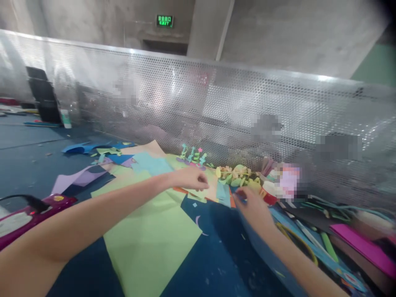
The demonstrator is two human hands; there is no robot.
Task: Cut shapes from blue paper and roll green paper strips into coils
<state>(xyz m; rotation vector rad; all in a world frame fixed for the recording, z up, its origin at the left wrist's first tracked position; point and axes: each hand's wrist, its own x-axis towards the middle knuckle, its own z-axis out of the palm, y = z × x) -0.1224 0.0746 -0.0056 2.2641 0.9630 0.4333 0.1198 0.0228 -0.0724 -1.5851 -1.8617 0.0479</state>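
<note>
Over the paper sheets in the middle, my left hand (189, 179) is closed with its fingers curled; whatever it may hold is hidden. My right hand (252, 203) hovers to the right with thumb and fingers bent together, and anything between them is too small or blurred to name. A light green paper sheet (151, 243) lies beneath my left forearm. Close to both hands are a light blue paper piece (222, 192) and small paper scraps, among them a tiny blue square (194, 205). Behind my hands stand small paper plants (193, 154) and a heap of yellow-green paper leaves (238, 175).
A magenta device (34, 218) with a black cable sits at left, near a purple paper sheet (77, 179). Tools, cords and a bright pink block (361, 247) crowd the right side. A perforated metal panel (185, 103) runs behind the blue table (198, 272).
</note>
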